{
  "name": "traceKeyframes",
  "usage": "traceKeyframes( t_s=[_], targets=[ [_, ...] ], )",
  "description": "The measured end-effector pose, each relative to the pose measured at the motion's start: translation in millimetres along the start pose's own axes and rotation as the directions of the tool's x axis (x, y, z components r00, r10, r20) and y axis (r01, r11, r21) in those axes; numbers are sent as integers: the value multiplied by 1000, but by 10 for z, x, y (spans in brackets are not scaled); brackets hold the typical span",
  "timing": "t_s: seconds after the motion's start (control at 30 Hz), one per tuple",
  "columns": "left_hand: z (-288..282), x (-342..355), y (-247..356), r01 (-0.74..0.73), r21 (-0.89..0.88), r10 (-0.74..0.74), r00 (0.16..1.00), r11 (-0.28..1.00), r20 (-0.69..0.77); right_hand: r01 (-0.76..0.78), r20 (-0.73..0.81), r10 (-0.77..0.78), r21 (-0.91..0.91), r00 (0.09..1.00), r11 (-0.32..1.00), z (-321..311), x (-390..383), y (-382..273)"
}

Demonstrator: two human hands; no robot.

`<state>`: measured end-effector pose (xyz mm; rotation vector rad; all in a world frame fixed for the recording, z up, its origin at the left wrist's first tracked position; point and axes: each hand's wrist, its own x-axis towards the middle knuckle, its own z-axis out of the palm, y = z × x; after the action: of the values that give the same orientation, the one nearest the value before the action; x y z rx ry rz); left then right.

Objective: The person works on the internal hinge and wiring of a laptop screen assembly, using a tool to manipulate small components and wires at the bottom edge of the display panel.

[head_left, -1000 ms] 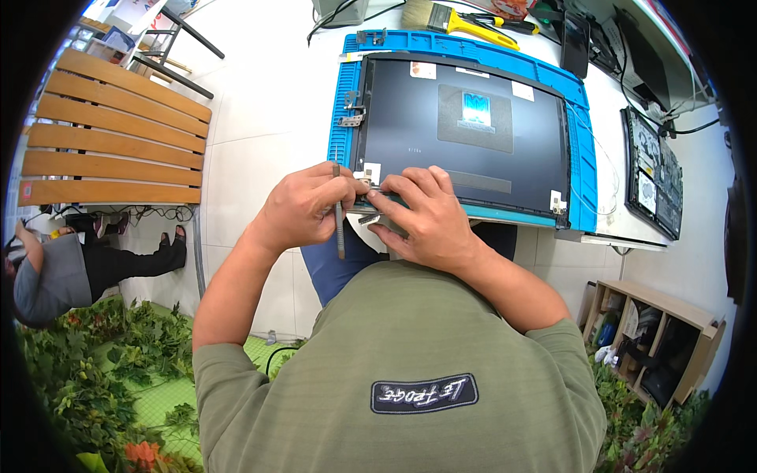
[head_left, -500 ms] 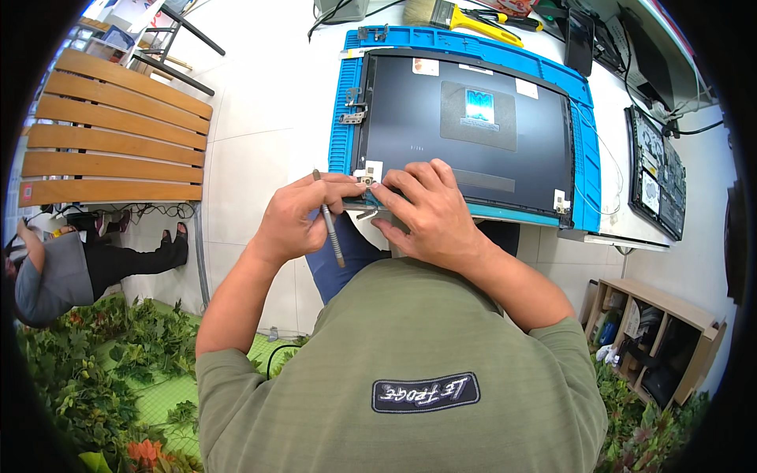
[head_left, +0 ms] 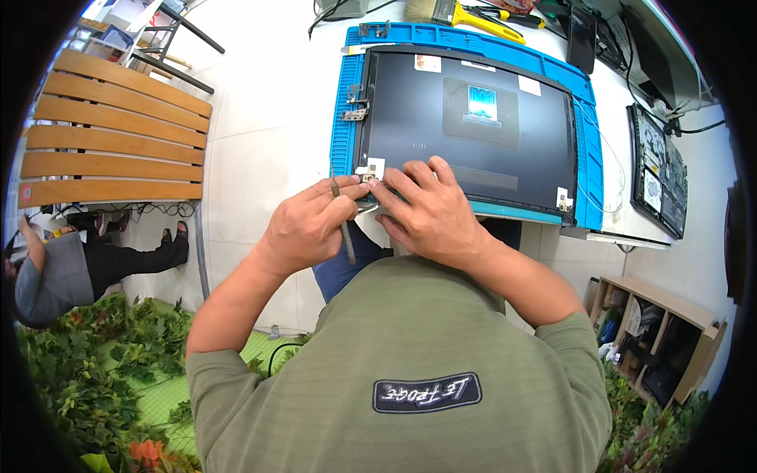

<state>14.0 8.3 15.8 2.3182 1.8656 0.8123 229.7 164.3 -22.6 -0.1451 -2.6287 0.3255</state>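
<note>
A dark laptop screen panel [head_left: 410,102] lies face up on a blue ridged work mat [head_left: 344,135]. At its near left corner is a small pale metal piece [head_left: 369,172], with fingertips of both hands on or beside it. My left hand [head_left: 311,221] is closed round a slim grey pen-like metal tool [head_left: 347,240], with its index finger stretched to that corner. My right hand [head_left: 434,209] is bent over the near edge, index fingertip meeting the left fingers, thumb lower and closer to me. What lies under the right fingers is mostly hidden. A metal hinge [head_left: 355,114] rests along the left side.
Beyond the mat lie a yellow-handled brush [head_left: 489,25] and a black phone-like device [head_left: 581,39]. An opened laptop base [head_left: 658,169] sits at the right, with cables near it. A slatted wooden bench [head_left: 118,138] and a seated person [head_left: 59,272] are off to the left.
My left hand has shifted slightly right and turned, so the tool stands at a new angle with its upper end by the index finger. The panel has moved a touch rightward.
</note>
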Motion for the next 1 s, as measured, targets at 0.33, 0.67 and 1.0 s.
traceKeyframes(
  t_s=[0.33,0.67,1.0],
  targets=[
    [-70,-38,-117,11,-146,-5,999,989,40,36,10,-35,-78,999,996,2,1,-4],
    [-190,80,-19,47,-51,-38,985,998,166,-37,14,37,58,999,998,-90,39,-7],
    [-85,-30,-267,236,-502,-275,961,832,-4,-39,-26,44,179,999,983,-100,71,97]
  ],
)
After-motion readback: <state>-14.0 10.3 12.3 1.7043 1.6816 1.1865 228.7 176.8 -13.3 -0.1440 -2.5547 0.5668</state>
